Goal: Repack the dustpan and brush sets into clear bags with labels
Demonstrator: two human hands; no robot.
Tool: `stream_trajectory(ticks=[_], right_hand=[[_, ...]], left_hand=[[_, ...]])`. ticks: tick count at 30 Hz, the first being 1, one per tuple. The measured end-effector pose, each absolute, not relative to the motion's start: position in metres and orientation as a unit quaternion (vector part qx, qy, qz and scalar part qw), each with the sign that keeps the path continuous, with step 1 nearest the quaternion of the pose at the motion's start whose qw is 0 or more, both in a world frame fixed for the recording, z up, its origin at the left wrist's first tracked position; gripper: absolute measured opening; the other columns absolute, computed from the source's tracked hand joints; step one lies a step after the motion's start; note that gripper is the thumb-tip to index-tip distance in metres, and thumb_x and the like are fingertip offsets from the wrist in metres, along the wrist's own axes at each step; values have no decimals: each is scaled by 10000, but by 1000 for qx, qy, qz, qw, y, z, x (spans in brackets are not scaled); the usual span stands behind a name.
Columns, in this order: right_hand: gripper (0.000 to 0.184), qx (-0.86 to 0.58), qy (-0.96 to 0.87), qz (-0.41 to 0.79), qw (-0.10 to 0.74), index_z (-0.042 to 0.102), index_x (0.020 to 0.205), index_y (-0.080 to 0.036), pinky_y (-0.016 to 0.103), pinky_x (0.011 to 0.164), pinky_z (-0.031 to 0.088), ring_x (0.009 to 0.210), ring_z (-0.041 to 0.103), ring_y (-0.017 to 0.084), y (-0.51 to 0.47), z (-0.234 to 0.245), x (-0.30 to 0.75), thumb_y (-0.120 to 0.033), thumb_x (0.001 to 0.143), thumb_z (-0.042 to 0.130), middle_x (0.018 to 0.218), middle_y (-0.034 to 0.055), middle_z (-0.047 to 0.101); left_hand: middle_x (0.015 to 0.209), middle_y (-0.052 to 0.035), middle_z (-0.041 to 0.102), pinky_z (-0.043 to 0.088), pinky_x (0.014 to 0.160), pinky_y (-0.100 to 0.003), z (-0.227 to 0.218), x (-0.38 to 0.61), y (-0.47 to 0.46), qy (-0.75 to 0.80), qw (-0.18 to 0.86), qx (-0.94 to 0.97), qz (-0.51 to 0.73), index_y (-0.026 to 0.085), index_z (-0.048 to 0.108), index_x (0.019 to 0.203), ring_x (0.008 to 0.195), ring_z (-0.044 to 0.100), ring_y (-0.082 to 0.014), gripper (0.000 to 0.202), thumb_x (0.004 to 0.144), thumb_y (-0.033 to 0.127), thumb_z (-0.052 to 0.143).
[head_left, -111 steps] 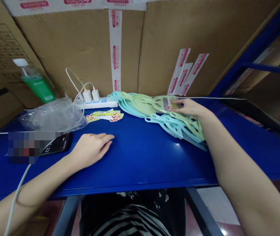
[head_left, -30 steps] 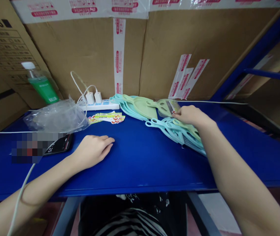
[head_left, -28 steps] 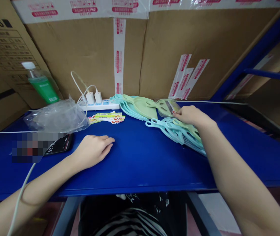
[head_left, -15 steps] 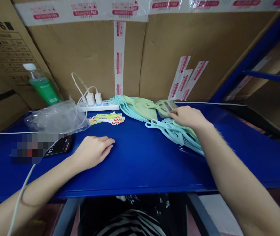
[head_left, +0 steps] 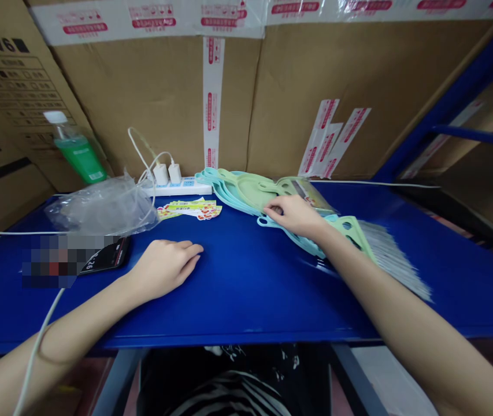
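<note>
Your right hand (head_left: pixel 293 212) is over the small brushes on the right side of the blue tabletop (head_left: pixel 237 294). Its fingers bend down by the handles, but I can't tell if they are gripping 1, because your hand hides that spot.

The green brush (head_left: pixel 362 240) lies slanted. Its long way runs from back left to front right, and its gray bristles (head_left: pixel 396 254) point right and a bit toward you. The light blue brush (head_left: pixel 303 242) lies partly under your arm, with the ring on its handle pointing left.

Behind your hand, the green dustpan (head_left: pixel 252 189) sits on top of light blue dustpans (head_left: pixel 225 195). Their handles point back left, toward the white power strip (head_left: pixel 196 188), and their wide ends face right.

Your left hand (head_left: pixel 165 266) rests on the tabletop, its fingers loose and softly curled, near the paper labels (head_left: pixel 192 209) and the phone (head_left: pixel 111 254).
</note>
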State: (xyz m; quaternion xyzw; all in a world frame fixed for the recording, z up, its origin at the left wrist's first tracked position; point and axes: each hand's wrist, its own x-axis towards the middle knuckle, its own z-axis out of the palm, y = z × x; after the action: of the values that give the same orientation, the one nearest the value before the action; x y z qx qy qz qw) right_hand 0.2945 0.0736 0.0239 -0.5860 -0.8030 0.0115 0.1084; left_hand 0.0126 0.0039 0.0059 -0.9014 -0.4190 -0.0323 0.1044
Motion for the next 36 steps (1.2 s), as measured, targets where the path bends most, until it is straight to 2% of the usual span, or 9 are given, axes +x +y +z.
stream_trajectory(ticks=[5,10,16,22,36], right_hand=[[231,-600,-792,-6,116,720,850,-217,292,646,427,862,666,241,71,22,288,-285,871,500,923,69,749],[167,-601,-790,-19,122,698,837,-217,296,660,422,899,665,250,70,18,282,-199,837,532,941,70,745],[162,-587,-793,-38,155,656,807,-227,291,645,398,847,647,230,71,17,283,-171,841,508,899,57,725],[123,-557,-810,-37,179,583,777,-209,297,638,374,814,613,238,71,15,284,-148,840,496,864,89,675],[147,-461,-856,-5,234,390,754,-238,310,690,411,753,526,209,72,10,281,-134,854,418,800,67,552]], left_hand=[[923,-38,755,500,597,-294,6,12,4,-417,102,-903,-32,204,673,1027,717,712,-203,339,949,260,348],[926,-41,754,508,610,-290,7,13,4,-422,95,-901,-36,207,677,1024,715,710,-198,343,946,264,348],[926,-44,756,504,611,-272,6,12,4,-421,94,-901,-38,208,682,1026,707,704,-182,351,940,267,346],[922,-38,756,498,607,-267,6,12,4,-420,100,-902,-31,208,679,1025,716,707,-183,342,947,261,350],[941,-35,753,512,616,-277,7,12,5,-419,108,-901,-27,203,673,1060,737,714,-193,335,951,251,359]])
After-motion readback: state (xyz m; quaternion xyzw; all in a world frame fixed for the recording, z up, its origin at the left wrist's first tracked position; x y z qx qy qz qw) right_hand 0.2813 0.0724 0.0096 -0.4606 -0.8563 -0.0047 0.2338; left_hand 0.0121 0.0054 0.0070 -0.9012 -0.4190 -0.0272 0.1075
